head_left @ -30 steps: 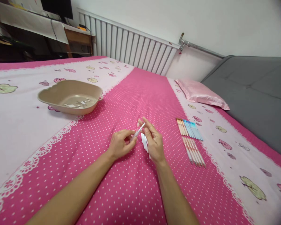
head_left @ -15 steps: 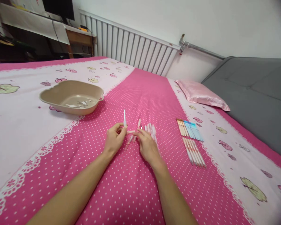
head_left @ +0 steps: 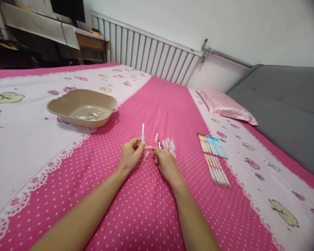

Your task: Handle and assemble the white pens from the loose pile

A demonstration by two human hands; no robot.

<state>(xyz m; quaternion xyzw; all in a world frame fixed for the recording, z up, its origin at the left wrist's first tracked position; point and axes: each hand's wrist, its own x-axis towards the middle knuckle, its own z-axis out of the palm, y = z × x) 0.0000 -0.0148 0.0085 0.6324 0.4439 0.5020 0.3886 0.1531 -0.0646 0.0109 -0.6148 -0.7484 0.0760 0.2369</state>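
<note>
My left hand (head_left: 131, 151) is closed, pinching a slim white pen part (head_left: 143, 131) that points upward. From the same fingers a pale pen barrel (head_left: 148, 147) sticks out to the right. The fingertips of my right hand (head_left: 166, 162) are closed at that barrel's far end. A dark-tipped pen piece (head_left: 159, 143) shows just behind the right fingers; whether they hold it I cannot tell. Several pink pen pieces (head_left: 169, 143) lie beyond the right hand. One pink pen piece (head_left: 144, 159) lies between the hands, another pink piece (head_left: 156, 137) farther off.
To the left stands a beige basin (head_left: 81, 122) with small white bits in it. At right, orange-brown pens (head_left: 204, 143), blue pens (head_left: 216, 146) and pale pink pens (head_left: 216, 170) lie in neat rows on the polka-dot bedsheet (head_left: 136, 216). A pink pillow (head_left: 225, 106) rests near the grey headboard.
The right fingers have drawn closer together around the barrel's end. The left hand and its white pen part appear slightly farther right, as the view shifted a little.
</note>
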